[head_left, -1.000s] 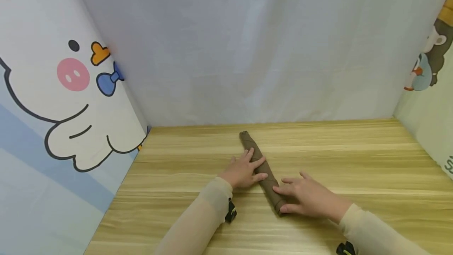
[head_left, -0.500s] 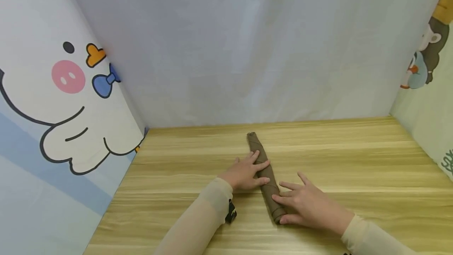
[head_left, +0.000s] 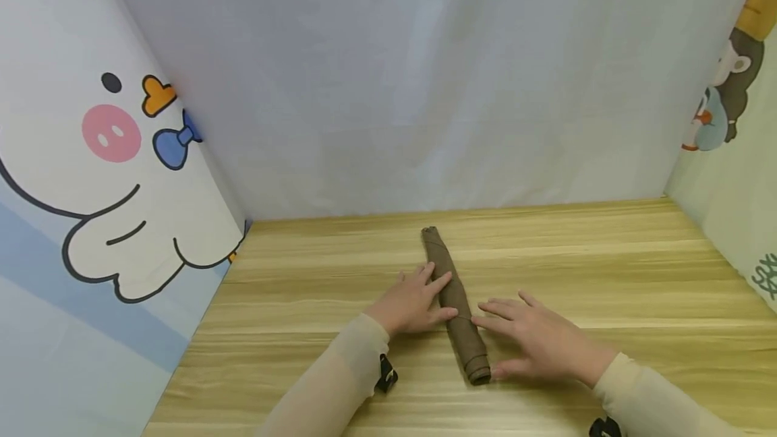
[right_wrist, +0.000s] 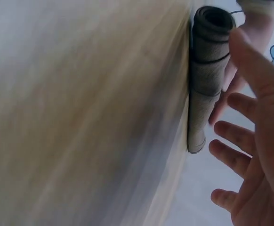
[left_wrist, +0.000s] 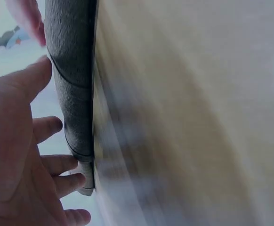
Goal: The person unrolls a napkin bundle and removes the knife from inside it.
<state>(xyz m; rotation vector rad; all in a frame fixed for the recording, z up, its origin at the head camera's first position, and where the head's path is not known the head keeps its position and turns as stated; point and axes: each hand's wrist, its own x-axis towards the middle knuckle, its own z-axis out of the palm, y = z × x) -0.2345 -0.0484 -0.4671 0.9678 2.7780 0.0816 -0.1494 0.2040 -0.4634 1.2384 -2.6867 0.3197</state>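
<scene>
Brown roll (head_left: 456, 299), its core (right_wrist: 217, 18) lost in shadow, lies between spread, ungripping hands (head_left: 408, 303) (head_left: 545, 339).

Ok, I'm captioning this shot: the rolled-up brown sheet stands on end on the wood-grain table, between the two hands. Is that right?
Not quite: the rolled-up brown sheet isn't standing on end. The head view shows it lying on its side on the wood-grain table, between the left hand and the right hand.

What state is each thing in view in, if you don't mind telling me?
Brown roll: rolled up, lying on the table, near end showing layers
Left hand: fingers spread, touching the roll
Right hand: fingers spread, beside the roll; contact unclear
Pale backdrop: hanging, lightly creased
</scene>
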